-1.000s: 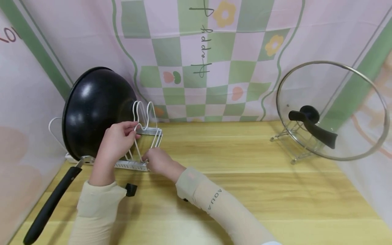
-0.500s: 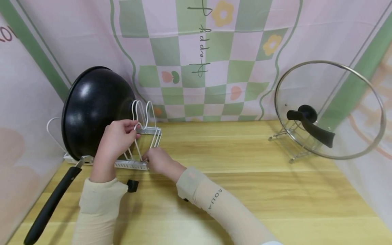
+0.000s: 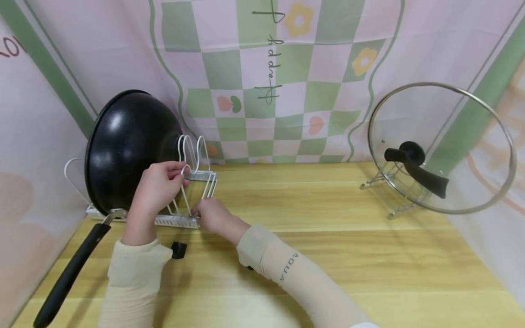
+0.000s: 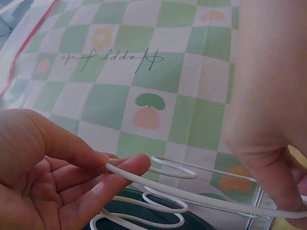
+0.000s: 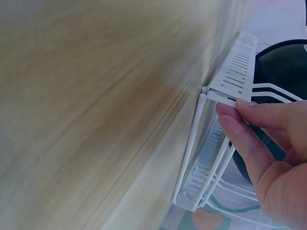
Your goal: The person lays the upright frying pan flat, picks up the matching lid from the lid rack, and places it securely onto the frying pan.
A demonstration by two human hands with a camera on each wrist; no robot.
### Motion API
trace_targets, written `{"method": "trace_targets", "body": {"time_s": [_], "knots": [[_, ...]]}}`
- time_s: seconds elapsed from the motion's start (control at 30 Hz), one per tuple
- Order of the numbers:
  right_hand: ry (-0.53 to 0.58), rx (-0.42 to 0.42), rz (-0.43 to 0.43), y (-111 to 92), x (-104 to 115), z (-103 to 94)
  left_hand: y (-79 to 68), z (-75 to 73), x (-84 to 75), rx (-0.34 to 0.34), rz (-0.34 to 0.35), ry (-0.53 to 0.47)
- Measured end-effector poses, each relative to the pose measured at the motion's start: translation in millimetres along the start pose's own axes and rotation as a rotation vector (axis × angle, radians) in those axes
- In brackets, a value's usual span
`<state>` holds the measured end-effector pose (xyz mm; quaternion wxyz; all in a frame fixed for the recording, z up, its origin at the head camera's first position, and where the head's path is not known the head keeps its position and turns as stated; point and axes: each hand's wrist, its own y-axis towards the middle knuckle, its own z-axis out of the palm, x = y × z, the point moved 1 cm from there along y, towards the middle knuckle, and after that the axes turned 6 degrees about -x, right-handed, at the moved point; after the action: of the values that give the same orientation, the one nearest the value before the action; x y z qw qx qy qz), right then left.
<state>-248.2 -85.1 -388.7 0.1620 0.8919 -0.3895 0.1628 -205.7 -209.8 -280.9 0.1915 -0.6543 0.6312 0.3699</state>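
A white wire pot rack with slotted rails stands at the left of the table. My left hand pinches the top bend of its front-right wire divider between thumb and fingertips. Down at the right end of the front rail, my right hand pinches the foot of the same wire, as the right wrist view also shows at the rail's corner. Leaning on edge in the rack is a black wok, its base toward the other dividers. The wok's black handle slants down to the front left.
At the right, a glass lid with a black handle leans upright on a small wire stand. A checkered cloth backdrop hangs behind the wooden table. A small black piece sits by the left cuff.
Both hands keep their hold on the wire divider and stay nearly still. The view shifts only slightly; wok, rack and lid stay in place.
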Motion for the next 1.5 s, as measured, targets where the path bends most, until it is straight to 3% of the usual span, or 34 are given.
{"method": "trace_targets", "body": {"time_s": [0.37, 0.97, 1.5], "knots": [[0.042, 0.003, 0.048, -4, -12, -5.1, 6.7, 14.3, -0.2, 0.009, 0.01, -0.102], [0.049, 0.003, 0.078, -7, -20, -12.7, 8.1, 25.1, -7.2, -0.006, -0.009, -0.104], [0.027, -0.008, 0.069, -8, -26, -15.4, 11.1, 32.8, -11.2, -0.027, 0.028, -0.092]]}}
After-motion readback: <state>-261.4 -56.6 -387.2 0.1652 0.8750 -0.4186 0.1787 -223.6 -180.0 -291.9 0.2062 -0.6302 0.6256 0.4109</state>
